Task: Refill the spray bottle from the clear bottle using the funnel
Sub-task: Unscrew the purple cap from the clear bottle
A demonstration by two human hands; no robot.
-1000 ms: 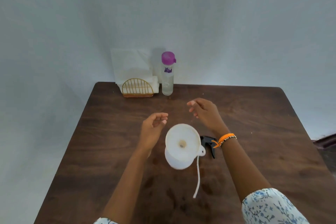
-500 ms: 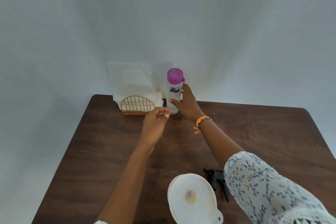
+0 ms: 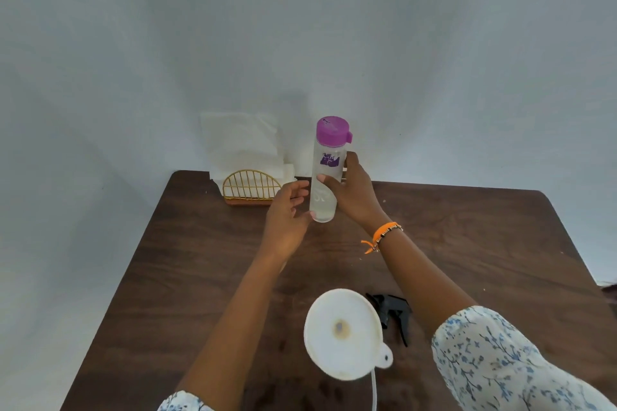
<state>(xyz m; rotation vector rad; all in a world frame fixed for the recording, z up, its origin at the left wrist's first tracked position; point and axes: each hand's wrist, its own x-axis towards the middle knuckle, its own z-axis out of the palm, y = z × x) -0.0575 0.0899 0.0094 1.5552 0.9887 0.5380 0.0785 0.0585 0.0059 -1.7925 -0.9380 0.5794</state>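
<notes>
My right hand [image 3: 352,192] grips the clear bottle [image 3: 325,173], which has a purple cap and stands upright, lifted off the table. My left hand [image 3: 288,215] is open beside the bottle's lower part, its fingertips touching it. Near the front, a white funnel [image 3: 344,332] sits in the mouth of the white spray bottle, whose body is hidden beneath the funnel. The black spray head [image 3: 394,314] lies on the table to the funnel's right, with its thin white tube [image 3: 374,390] trailing toward me.
A gold wire napkin holder [image 3: 252,188] with white napkins stands at the back left of the dark wooden table [image 3: 467,243]. A pale wall rises right behind the table's far edge.
My right hand has taken hold of the clear bottle and lifted it from the back of the table toward me. My left hand has come up beside it.
</notes>
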